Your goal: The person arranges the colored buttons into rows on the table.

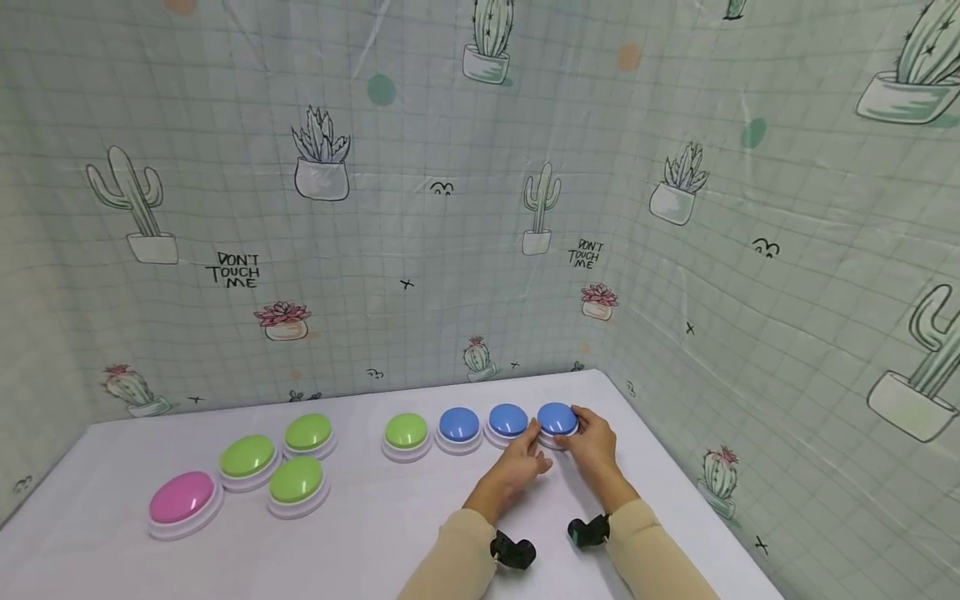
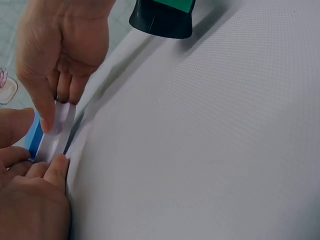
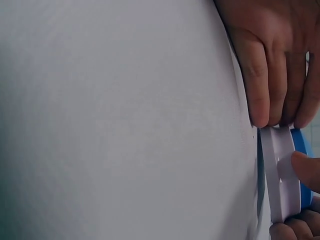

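Note:
My right hand holds the rightmost blue dome push button by its white base. Its thumb lies on the front of the base, with the other fingers at the right side, as the left wrist view shows. From the left, my left hand touches the same base with its fingertips; these fingers look fairly straight in the right wrist view. My left thumb stands apart from the base. Close on the left sit a second blue button and a third, in a row.
A green button continues the row leftward. Farther left stand three more green buttons and a larger-looking pink one. The white table meets cactus-print cloth at the back and right.

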Available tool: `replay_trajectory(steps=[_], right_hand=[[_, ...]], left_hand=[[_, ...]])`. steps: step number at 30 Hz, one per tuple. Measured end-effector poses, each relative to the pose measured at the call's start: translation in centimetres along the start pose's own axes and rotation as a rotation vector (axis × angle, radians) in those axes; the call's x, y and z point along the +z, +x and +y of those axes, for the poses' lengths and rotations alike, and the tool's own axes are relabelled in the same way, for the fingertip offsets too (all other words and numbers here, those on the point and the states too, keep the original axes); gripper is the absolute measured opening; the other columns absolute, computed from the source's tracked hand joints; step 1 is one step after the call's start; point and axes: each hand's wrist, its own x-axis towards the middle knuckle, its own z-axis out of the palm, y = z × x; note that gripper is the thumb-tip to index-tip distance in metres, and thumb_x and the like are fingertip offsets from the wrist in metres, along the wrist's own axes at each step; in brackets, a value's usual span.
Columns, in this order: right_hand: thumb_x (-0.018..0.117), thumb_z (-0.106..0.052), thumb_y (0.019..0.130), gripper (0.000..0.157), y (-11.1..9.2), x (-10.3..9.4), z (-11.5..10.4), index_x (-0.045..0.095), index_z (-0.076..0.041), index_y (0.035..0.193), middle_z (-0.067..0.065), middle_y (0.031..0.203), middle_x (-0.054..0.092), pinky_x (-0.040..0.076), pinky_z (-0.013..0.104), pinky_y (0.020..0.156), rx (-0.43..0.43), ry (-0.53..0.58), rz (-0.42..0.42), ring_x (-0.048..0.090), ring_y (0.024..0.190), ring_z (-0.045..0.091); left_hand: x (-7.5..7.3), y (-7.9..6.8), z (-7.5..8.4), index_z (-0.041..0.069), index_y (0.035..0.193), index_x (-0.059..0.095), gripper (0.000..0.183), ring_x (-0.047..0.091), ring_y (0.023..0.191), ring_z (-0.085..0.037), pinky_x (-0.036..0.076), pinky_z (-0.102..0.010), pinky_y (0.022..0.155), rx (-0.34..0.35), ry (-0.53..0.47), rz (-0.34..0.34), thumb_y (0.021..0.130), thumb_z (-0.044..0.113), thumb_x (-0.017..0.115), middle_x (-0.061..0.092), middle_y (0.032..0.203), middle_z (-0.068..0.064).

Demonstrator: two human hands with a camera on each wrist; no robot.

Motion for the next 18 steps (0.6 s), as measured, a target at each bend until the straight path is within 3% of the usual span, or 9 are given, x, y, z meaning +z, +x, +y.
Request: replay_trajectory(steps=[11,18], right_hand=[[0.080,0.011,0.082,0.069,1.0,0.2,0.6,0.052,0.013,0.145,0.034,0.144,0.053,0.038,0.053,0.120,0.035,0.126,-0.064,0.048,0.141,0.046],[0.080,0.011,0.081,0.070,1.4,0.3,0.8,0.052,0.012,0.146,0.034,0.146,0.051,0.038,0.052,0.121,0.048,0.128,-0.081,0.047,0.141,0.046]], left_hand=[[0.0,0.3,-0.2,-0.010,0.162,0.014,0.083,0.006,0.159,-0.038,0.019,-0.049,0.129,-0.010,-0.030,-0.016,0.088,-0.024,0.050,-0.002,0.174,-0.023],[-0.1,0.4,-0.5,-0.008,0.163,0.014,0.082,0.011,0.159,-0.037,0.021,-0.047,0.128,-0.043,0.050,-0.034,0.091,-0.021,0.050,-0.002,0.174,-0.020]])
